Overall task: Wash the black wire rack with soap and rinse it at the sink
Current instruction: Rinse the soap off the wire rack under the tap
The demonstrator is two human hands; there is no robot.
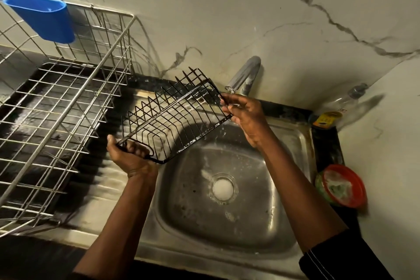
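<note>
Left grip (131,157) is closed on the black wire rack (168,108): fingers curl round the small loop handle at its near-left end, thumb out to the left. Right grip (245,118) pinches the frame wire at the rack's far-right end w/ curled fingers, just under the spout of the tap (246,75). Both forearms reach up from the bottom edge; a dark sleeve w/ thin white stripes shows on the right arm only.

The rack hangs in the air btwn the two grips, touching nothing else. It is tilted and runs diagonally from lower left to upper right, over the left rim of the steel sink (284,188) and the edge of the ribbed drainboard (109,188). Its pointed prongs stand along the far side, and the wires gleam wet (esp. near the tap end).

Below, the basin has a round drain (223,188) w/ something white in it. Left of the sink a silver wire dish basket (68,107) sits on the drainboard w/ a blue plastic cup (43,18) hooked on its far rim. On the counter to the right: a red-rimmed tub (343,186) w/ green scrubber and suds, and a clear bottle (347,102) in the corner against the marbled wall (227,7).
</note>
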